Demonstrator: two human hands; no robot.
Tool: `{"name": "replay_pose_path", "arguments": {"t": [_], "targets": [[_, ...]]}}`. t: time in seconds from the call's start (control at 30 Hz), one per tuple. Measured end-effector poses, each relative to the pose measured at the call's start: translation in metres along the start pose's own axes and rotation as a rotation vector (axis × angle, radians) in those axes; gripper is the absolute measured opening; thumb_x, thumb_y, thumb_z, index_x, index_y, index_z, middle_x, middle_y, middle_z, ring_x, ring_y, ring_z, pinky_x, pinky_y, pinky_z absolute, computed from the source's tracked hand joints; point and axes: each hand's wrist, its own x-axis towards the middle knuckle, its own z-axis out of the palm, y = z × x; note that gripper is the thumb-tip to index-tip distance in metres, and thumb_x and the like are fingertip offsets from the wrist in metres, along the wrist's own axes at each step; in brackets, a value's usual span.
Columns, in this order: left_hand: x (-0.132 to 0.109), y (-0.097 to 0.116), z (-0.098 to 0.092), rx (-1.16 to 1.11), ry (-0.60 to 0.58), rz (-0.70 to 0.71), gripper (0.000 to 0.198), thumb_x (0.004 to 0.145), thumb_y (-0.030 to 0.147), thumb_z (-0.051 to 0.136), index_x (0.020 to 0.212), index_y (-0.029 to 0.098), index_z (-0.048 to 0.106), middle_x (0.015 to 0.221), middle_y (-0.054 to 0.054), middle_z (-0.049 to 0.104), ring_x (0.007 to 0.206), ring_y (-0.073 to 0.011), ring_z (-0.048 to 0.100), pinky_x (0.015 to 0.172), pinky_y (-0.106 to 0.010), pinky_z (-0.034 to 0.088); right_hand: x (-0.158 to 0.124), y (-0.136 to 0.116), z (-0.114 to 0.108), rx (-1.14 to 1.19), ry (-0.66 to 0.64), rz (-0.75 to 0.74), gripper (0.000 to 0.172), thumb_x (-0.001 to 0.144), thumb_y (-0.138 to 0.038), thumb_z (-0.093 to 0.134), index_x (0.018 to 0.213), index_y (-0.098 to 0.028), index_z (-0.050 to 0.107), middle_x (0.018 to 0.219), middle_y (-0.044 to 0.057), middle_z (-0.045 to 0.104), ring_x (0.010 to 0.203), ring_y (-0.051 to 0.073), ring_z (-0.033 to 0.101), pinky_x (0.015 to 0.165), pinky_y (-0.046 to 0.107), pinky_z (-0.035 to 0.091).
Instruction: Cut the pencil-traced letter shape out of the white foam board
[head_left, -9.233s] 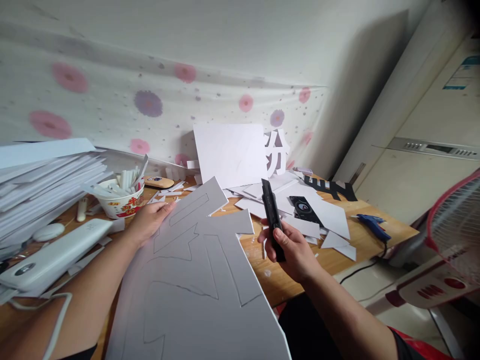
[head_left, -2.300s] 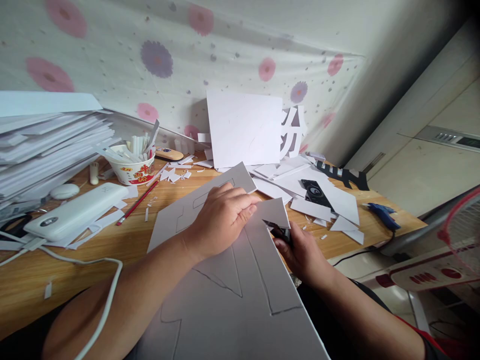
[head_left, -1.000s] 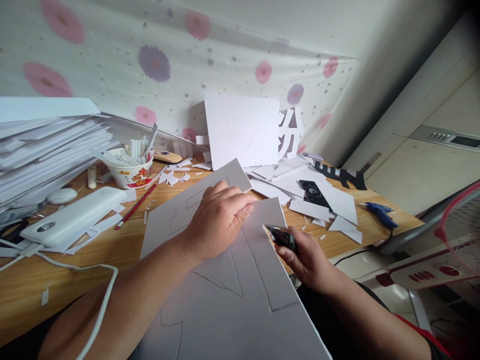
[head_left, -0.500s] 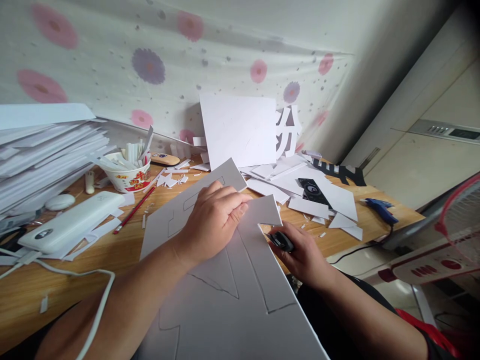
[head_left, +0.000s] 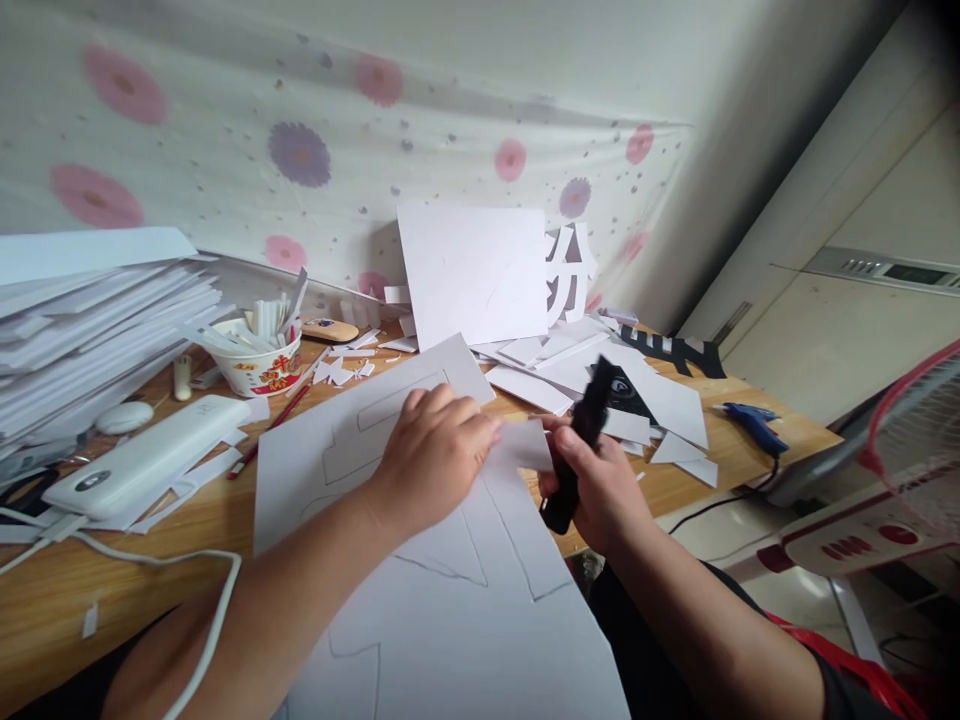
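Note:
A large white board [head_left: 442, 640] with pencilled outlines lies before me, its right edge notched near my hands. My left hand [head_left: 435, 455] rests on its upper part, fingers curled round the inner side of a tab at the notch. My right hand [head_left: 592, 480] is closed round a black cutter-like tool [head_left: 589, 430], held upright beside the tab's outer end. The right fingertips are at the tab's edge; whether they pinch it is hard to tell.
Stacked white boards [head_left: 97, 310], a paper bowl [head_left: 259, 365] of strips and a white power bank [head_left: 150, 455] are left. A red pencil [head_left: 270, 430] lies beside the board. Scraps [head_left: 529, 385], a blue glue gun [head_left: 754, 425] and a racket-like object [head_left: 832, 540] are right.
My right hand has come up, and the black tool has turned from lying along the board's edge to pointing upward. The board has shifted slightly left; my left hand keeps its hold.

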Motion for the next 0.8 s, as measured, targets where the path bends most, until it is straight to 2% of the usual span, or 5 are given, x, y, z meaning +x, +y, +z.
{"name": "replay_pose_path", "arguments": {"t": [0.23,0.33,0.43,0.57,0.8], "targets": [[-0.007,0.01,-0.016,-0.171,-0.015,0.033,0.037,0.092,0.016,0.055,0.128,0.018,0.061,0.122,-0.012,0.063,0.107,-0.026,0.053,0.092,-0.042,0.043,0.015,-0.009,-0.005,0.182,0.159,0.159,0.04,0.049,-0.032,0.092,0.07,-0.014,0.063,0.054,-0.002,0.057,0.048,0.013,0.052,0.044,0.025,0.044],[-0.021,0.013,-0.042,-0.254,-0.015,-0.086,0.022,0.096,0.025,0.048,0.099,0.018,0.068,0.093,-0.006,0.068,0.089,-0.0211,0.059,0.079,-0.034,0.046,0.021,-0.014,-0.018,0.258,0.319,0.106,0.042,0.048,-0.031,0.09,0.074,-0.015,0.062,0.054,-0.002,0.057,0.046,0.013,0.052,0.041,0.026,0.043],[-0.042,0.016,-0.06,-0.353,-0.293,-0.289,0.044,0.096,0.042,0.045,0.06,0.02,0.055,0.059,-0.001,0.058,0.058,-0.0161,0.054,0.056,-0.028,0.038,0.026,-0.021,-0.03,0.333,0.436,-0.009,0.042,0.053,-0.035,0.086,0.081,-0.019,0.059,0.062,-0.003,0.06,0.053,0.014,0.057,0.047,0.027,0.049],[-0.067,0.006,-0.054,-0.565,-0.58,-0.555,0.045,0.088,0.055,0.056,0.06,0.019,0.058,0.059,-0.002,0.066,0.059,-0.0184,0.061,0.058,-0.028,0.042,0.02,-0.027,-0.033,0.431,0.482,-0.15,0.041,0.058,-0.039,0.084,0.085,-0.023,0.057,0.075,-0.004,0.062,0.067,0.016,0.062,0.058,0.03,0.055],[-0.049,-0.021,-0.023,-1.252,0.296,-0.905,0.05,0.079,0.065,0.064,0.109,0.025,0.062,0.105,-0.007,0.073,0.091,-0.0256,0.068,0.074,-0.036,0.056,-0.007,-0.018,-0.015,0.46,0.364,-0.178,0.043,0.056,-0.04,0.089,0.085,-0.019,0.067,0.065,-0.003,0.062,0.057,0.013,0.056,0.054,0.028,0.046]]}}
